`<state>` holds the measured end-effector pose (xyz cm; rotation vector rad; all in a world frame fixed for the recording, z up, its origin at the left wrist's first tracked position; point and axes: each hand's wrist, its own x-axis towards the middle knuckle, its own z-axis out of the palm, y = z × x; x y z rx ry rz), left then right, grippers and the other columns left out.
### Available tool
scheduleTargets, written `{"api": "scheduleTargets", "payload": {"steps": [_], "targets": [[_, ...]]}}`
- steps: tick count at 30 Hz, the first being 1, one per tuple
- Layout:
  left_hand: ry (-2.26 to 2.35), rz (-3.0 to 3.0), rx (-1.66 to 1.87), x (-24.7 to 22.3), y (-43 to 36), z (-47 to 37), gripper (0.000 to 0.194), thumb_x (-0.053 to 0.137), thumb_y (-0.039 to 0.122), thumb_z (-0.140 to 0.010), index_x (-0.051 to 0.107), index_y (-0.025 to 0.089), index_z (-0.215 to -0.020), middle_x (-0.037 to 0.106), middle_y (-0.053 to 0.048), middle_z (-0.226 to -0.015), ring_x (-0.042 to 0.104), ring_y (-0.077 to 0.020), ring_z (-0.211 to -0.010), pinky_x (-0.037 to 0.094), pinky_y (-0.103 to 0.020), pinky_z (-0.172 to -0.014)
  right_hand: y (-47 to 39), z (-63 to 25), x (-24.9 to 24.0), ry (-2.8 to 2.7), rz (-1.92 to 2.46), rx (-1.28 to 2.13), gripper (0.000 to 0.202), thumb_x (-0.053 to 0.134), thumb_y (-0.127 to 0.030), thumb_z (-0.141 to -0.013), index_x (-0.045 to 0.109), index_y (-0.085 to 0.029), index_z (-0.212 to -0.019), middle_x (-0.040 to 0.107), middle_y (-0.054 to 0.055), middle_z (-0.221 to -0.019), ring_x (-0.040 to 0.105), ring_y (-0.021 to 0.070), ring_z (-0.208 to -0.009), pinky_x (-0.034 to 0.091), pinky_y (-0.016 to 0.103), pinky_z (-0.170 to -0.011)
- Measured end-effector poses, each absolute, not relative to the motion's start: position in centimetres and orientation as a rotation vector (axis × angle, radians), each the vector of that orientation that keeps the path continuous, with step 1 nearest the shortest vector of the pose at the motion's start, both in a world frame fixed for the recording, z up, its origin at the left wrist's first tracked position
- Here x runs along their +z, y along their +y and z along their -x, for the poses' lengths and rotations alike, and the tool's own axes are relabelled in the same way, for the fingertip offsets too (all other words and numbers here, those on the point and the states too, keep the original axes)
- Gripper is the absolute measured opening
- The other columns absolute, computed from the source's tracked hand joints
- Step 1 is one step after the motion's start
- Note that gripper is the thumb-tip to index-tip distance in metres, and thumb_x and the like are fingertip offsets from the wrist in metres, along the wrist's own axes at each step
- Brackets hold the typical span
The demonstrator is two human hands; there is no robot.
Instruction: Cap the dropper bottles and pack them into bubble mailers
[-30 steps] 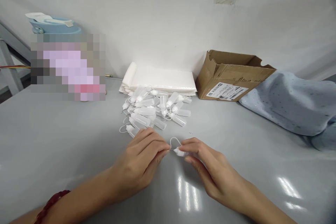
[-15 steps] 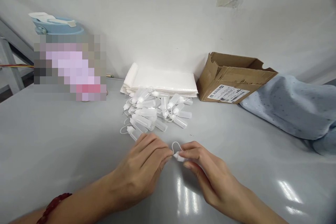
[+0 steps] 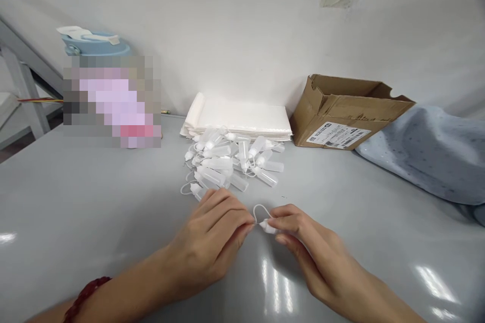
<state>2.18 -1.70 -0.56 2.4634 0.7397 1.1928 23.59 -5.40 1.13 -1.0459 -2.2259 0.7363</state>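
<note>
My right hand (image 3: 308, 242) pinches a small white squeeze bottle (image 3: 268, 226) between thumb and fingers, its pointed nozzle facing left. Most of the bottle's body is hidden by those fingers. A thin white cap tether (image 3: 260, 206) arches up from the bottle and comes down to my left fingertips. My left hand (image 3: 220, 234) is closed in a pinch on the tether's end, just off the nozzle tip; the small cap there is hidden. Beyond my left hand lies a loose pile of translucent squeeze bottles (image 3: 220, 163) with similar looped tethers.
White sheets or pouches (image 3: 246, 117) are stacked against the wall behind the pile. An open cardboard box (image 3: 359, 118) stands to their right, beside a blue-grey cloth (image 3: 428, 156). At the left are a blue container (image 3: 98, 46) and a blurred-out item (image 3: 113, 103) on the grey table (image 3: 94, 202).
My left fingertips have drawn slightly away from the nozzle, leaving a small gap. My right hand keeps its grip on the bottle. The whole view has shifted a little.
</note>
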Motion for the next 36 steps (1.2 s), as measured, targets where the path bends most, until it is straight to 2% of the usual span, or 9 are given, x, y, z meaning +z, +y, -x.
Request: {"api": "scheduleTargets", "payload": {"steps": [10, 15, 18, 21, 23, 26, 28, 30, 36], "targets": [[0.718, -2.664, 1.186, -1.2, -1.7, -2.6, 0.017, 0.05, -0.004, -0.084, 0.058, 0.011, -0.086, 0.063, -0.007, -0.076, 0.052, -0.0188, -0.073, 0.039, -0.034, -0.064, -5.0, -23.4, 0.1, -2.213, 1.042, 0.747, 0.029, 0.035, -0.004, -0.092, 0.047, -0.018, -0.115, 0.056, 0.011, -0.103, 0.058, 0.0158, -0.09, 0.053, 0.03, -0.075], [0.777, -2.701, 1.178, -1.0, -1.7, -2.3, 0.017, 0.05, -0.002, -0.085, 0.057, 0.013, -0.087, 0.063, -0.006, -0.076, 0.052, -0.0193, -0.075, 0.04, -0.035, -0.067, -5.0, -23.1, -0.3, -2.187, 1.016, 0.702, 0.028, 0.036, -0.005, -0.092, 0.046, -0.018, -0.115, 0.056, 0.01, -0.102, 0.059, 0.016, -0.089, 0.053, 0.03, -0.073], [0.827, -2.674, 1.169, -0.5, -1.2, -1.7, 0.014, 0.051, 0.002, -0.086, 0.057, 0.015, -0.089, 0.063, -0.004, -0.078, 0.052, -0.0188, -0.077, 0.041, -0.035, -0.07, -4.7, -22.7, -0.5, -2.157, 1.023, 0.681, 0.03, 0.042, -0.009, -0.093, 0.042, -0.021, -0.12, 0.055, 0.01, -0.107, 0.058, 0.0175, -0.098, 0.053, 0.033, -0.081], [0.851, -2.655, 1.218, -0.1, -0.3, -0.9, 0.015, 0.054, 0.004, -0.085, 0.057, 0.017, -0.092, 0.063, -0.002, -0.078, 0.054, -0.0176, -0.077, 0.043, -0.034, -0.073, -4.2, -22.7, -0.7, -2.121, 1.111, 0.557, 0.045, 0.049, -0.016, -0.092, 0.03, -0.02, -0.132, 0.05, 0.014, -0.123, 0.05, 0.0227, -0.115, 0.05, 0.041, -0.092], [0.974, -2.61, 1.325, 0.1, 0.5, -0.5, 0.012, 0.056, 0.007, -0.085, 0.057, 0.019, -0.088, 0.064, 0.0, -0.076, 0.055, -0.0161, -0.074, 0.045, -0.033, -0.073, -3.8, -22.8, -0.9, -2.089, 1.2, 0.457, 0.051, 0.049, -0.018, -0.092, 0.025, -0.019, -0.137, 0.044, 0.017, -0.13, 0.046, 0.0257, -0.12, 0.049, 0.045, -0.094], [1.318, -2.46, 1.475, 0.2, 1.6, 0.0, 0.006, 0.056, 0.015, -0.088, 0.06, 0.019, -0.089, 0.065, -0.001, -0.077, 0.057, -0.0159, -0.075, 0.046, -0.027, -0.062, -3.3, -23.0, -1.4, -2.075, 1.302, 0.422, 0.048, 0.046, -0.02, -0.093, 0.026, -0.018, -0.137, 0.044, 0.018, -0.129, 0.045, 0.0271, -0.121, 0.05, 0.047, -0.093], [1.491, -2.369, 1.5, 0.3, 2.2, 0.5, 0.014, 0.053, 0.017, -0.09, 0.061, 0.018, -0.101, 0.064, -0.003, -0.079, 0.057, -0.0167, -0.078, 0.041, -0.021, -0.049, -3.2, -23.0, -1.7, -2.097, 1.314, 0.444, 0.046, 0.045, -0.021, -0.093, 0.027, -0.017, -0.136, 0.045, 0.018, -0.127, 0.046, 0.0266, -0.121, 0.05, 0.046, -0.092], [1.557, -2.326, 1.471, 0.4, 2.5, 0.8, 0.02, 0.052, 0.018, -0.091, 0.061, 0.017, -0.109, 0.064, -0.003, -0.078, 0.057, -0.0166, -0.077, 0.037, -0.019, -0.043, -3.3, -22.9, -2.0, -2.12, 1.297, 0.462, 0.046, 0.045, -0.021, -0.094, 0.027, -0.018, -0.136, 0.045, 0.017, -0.128, 0.047, 0.0253, -0.12, 0.051, 0.044, -0.092], [1.184, -2.517, 1.351, 0.1, 1.4, 0.2, 0.013, 0.051, 0.011, -0.089, 0.061, 0.015, -0.097, 0.06, -0.001, -0.071, 0.053, -0.0148, -0.068, 0.045, -0.027, -0.064, -2.7, -23.6, -2.0, -2.194, 1.253, 0.25, 0.039, 0.046, -0.019, -0.093, 0.035, -0.018, -0.13, 0.05, 0.016, -0.126, 0.05, 0.0239, -0.118, 0.053, 0.04, -0.089]]}}
